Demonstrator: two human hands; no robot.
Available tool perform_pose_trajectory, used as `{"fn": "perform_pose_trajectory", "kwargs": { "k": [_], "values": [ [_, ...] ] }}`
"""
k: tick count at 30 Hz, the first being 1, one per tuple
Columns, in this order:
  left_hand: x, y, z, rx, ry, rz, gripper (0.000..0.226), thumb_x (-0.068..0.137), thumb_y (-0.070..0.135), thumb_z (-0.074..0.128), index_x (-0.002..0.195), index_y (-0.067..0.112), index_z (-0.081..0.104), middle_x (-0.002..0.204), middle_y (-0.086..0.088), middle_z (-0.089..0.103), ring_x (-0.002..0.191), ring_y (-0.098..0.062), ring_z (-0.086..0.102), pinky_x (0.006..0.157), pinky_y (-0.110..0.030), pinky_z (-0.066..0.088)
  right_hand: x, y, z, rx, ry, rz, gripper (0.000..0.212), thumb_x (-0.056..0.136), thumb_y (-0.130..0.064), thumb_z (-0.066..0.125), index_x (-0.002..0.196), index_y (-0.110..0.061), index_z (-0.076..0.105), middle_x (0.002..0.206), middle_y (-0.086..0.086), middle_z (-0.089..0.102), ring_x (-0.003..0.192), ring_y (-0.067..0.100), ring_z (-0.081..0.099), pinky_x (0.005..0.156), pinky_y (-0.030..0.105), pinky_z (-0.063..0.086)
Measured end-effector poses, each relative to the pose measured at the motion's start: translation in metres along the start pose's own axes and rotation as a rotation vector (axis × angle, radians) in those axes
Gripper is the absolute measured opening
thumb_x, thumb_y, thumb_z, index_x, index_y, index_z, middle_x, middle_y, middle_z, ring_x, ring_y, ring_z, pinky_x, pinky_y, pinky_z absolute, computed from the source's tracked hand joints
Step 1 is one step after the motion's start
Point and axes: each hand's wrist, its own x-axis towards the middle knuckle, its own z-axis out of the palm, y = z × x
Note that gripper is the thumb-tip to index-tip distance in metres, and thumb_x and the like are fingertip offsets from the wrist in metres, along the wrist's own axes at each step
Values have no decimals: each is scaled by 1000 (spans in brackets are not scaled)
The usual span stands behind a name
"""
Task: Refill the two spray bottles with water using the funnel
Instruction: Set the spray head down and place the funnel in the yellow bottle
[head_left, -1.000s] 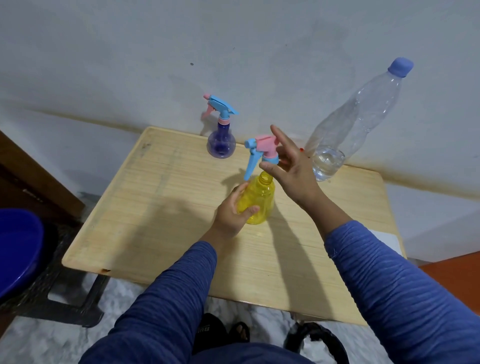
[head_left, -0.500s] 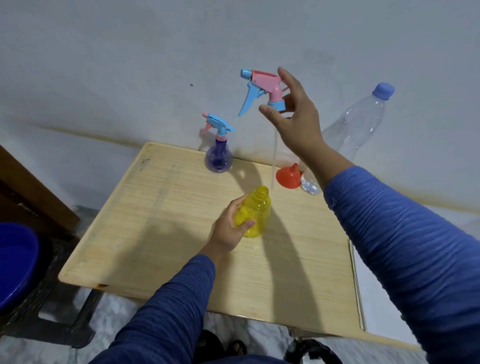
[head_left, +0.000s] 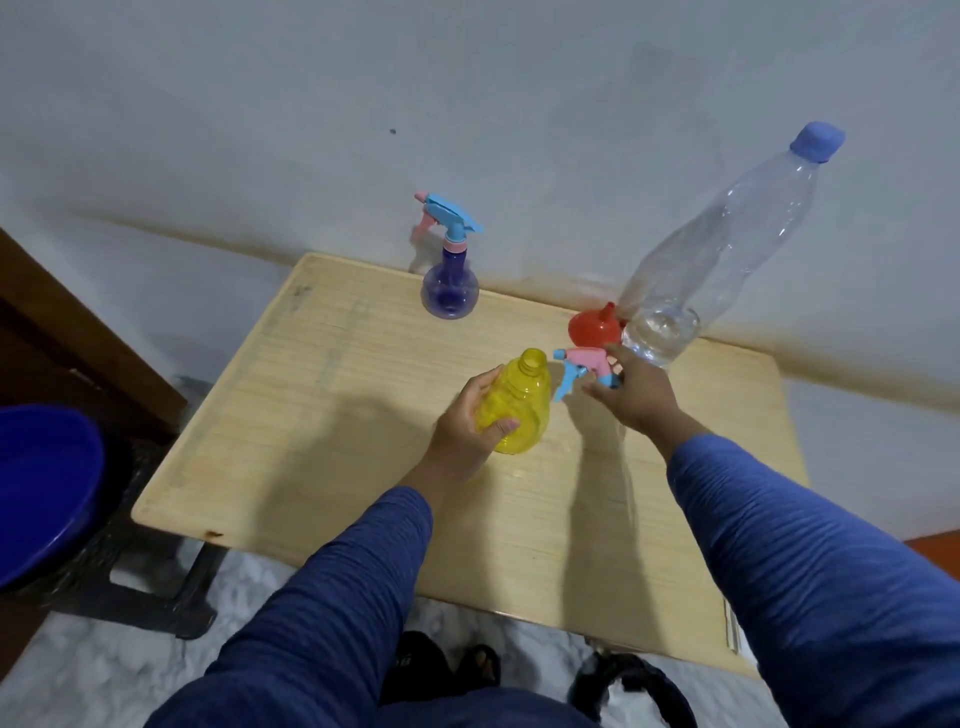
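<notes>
Yellow bottle (head_left: 519, 410) upright, uncapped; purple bottle (head_left: 450, 291) capped at back; red funnel (head_left: 592, 327) upside-down w/ water bottle (head_left: 691, 275).

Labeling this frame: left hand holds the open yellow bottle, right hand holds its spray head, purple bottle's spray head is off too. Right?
Not quite. The head view shows the purple bottle with its spray head on, at the back of the table. The rest stands: the left hand holds the open yellow bottle, and the right hand holds its spray head.

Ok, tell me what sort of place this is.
Probably a plain room at home, not a workshop or lab: a small wooden table pushed against a stained painted wall, a blue plastic tub on a dark stand beside it, and a pale marbled floor.
</notes>
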Motion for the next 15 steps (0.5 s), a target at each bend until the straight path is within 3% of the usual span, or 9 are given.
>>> {"fn": "perform_pose_trajectory", "kwargs": {
  "k": [6, 9, 12, 15],
  "values": [
    [-1, 7, 0, 79, 2, -37, 77, 65, 55, 68, 134, 34, 42, 133, 9, 55, 121, -10, 54, 101, -44, 46, -15, 29, 38, 18, -83, 34, 67, 79, -28, 72, 139, -18, 43, 121, 12, 62, 107, 30, 58, 84, 30, 43],
    [-1, 6, 0, 119, 16, -27, 72, 67, 56, 68, 132, 38, 42, 133, 12, 54, 122, -9, 53, 101, -43, 46, -17, 36, 45, 63, -73, 1, 65, 77, -33, 72, 136, -20, 46, 116, 10, 62, 103, 25, 58, 83, 27, 41],
    [-1, 5, 0, 122, 36, -24, 63, 68, 55, 70, 124, 51, 42, 131, 17, 53, 122, -8, 52, 103, -41, 45, -10, 37, 46, 63, 30, -44, 59, 81, -40, 66, 133, -21, 48, 118, 8, 52, 102, 20, 51, 87, 28, 41],
    [-1, 4, 0, 83, 38, -50, 59, 67, 54, 72, 118, 60, 43, 131, 19, 52, 123, -9, 52, 103, -40, 46, 10, 30, 46, 61, 189, -40, 64, 87, -37, 60, 140, -10, 36, 133, 16, 44, 119, 30, 43, 96, 36, 40]
  ]
}}
